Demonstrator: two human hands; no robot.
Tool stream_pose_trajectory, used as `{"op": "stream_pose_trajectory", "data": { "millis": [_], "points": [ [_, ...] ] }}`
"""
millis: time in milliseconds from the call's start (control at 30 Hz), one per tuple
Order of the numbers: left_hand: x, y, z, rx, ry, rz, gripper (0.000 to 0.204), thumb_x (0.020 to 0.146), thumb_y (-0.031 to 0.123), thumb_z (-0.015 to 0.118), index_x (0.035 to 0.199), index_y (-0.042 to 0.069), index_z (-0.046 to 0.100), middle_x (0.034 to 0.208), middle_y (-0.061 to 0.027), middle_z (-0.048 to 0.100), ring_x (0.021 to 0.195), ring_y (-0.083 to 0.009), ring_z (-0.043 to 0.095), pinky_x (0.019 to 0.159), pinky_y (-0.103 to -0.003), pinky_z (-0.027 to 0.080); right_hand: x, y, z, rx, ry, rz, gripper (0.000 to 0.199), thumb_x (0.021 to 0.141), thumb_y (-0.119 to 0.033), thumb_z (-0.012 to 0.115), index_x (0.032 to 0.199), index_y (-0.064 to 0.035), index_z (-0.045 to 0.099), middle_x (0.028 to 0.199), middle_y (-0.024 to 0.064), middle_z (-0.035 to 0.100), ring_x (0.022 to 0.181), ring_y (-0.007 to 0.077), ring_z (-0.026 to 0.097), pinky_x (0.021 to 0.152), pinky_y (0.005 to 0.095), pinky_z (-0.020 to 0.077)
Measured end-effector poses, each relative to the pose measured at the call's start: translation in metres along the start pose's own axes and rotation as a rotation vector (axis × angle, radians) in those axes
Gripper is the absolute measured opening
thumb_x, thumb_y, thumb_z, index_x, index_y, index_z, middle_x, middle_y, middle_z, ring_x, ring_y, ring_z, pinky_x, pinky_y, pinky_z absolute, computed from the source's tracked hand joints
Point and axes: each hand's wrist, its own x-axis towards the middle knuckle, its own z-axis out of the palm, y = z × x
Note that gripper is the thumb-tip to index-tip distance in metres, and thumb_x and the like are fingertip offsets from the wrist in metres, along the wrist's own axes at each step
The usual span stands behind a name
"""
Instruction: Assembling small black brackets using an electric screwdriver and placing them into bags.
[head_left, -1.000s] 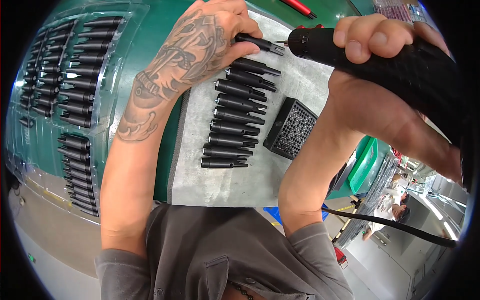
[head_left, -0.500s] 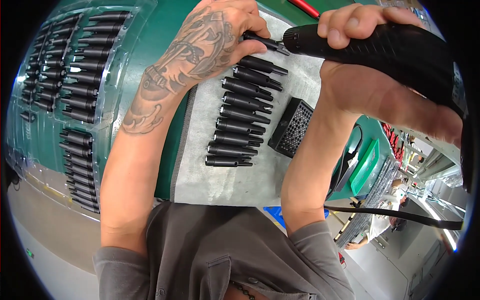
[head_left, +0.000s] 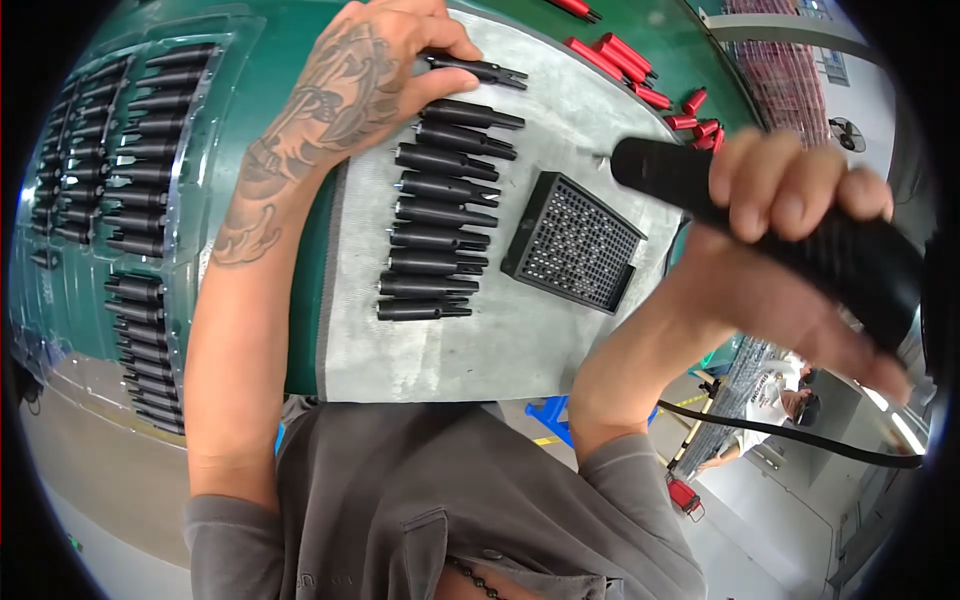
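Note:
At the far side of the grey mat, my left hand pinches a black tubular part between thumb and forefinger; its forked end points right. Several similar black tubes lie side by side in a column below it. My right hand is wrapped round a black electric screwdriver, slightly blurred. The driver's bit hovers near the upper right of a black perforated tray that holds many tiny metal pieces, apparently screws.
Clear plastic trays with rows of black tubes stand at the left on the green table. Red cylinders lie beyond the mat at upper right. A black cable runs across the right side, and another person works beyond it.
The screwdriver has moved away from the tube in my left hand, to the right and down toward the perforated tray. My left hand keeps its pinch. The whole view has shifted, showing more red cylinders.

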Motion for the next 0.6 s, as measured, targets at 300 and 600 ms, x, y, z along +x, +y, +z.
{"op": "stream_pose_trajectory", "data": {
  "millis": [300,600],
  "points": [
    [-0.009,-0.002,-0.02,0.227,-0.359,-0.502,0.015,0.078,0.014,0.076,0.088,0.004,0.073,0.085,-0.0053,0.063,0.079,-0.0217,0.058,0.079,-0.031,0.045,-0.049,0.004,-0.006,0.0,0.09,-0.022,0.103,0.07,-0.093,0.048,0.123,-0.005,0.056,0.069,0.0,0.055,0.049,0.0103,0.048,0.045,0.0271,0.0395],
    [-0.01,-0.002,-0.019,0.201,-0.348,-0.548,0.015,0.078,0.014,0.076,0.088,0.003,0.073,0.084,-0.0064,0.062,0.077,-0.0211,0.058,0.076,-0.03,0.046,-0.05,0.002,0.0,0.145,0.035,0.069,0.098,0.071,-0.091,0.051,0.117,-0.0051,0.054,0.068,0.0007,0.055,0.046,0.0108,0.048,0.042,0.027,0.0401]
  ]
}}
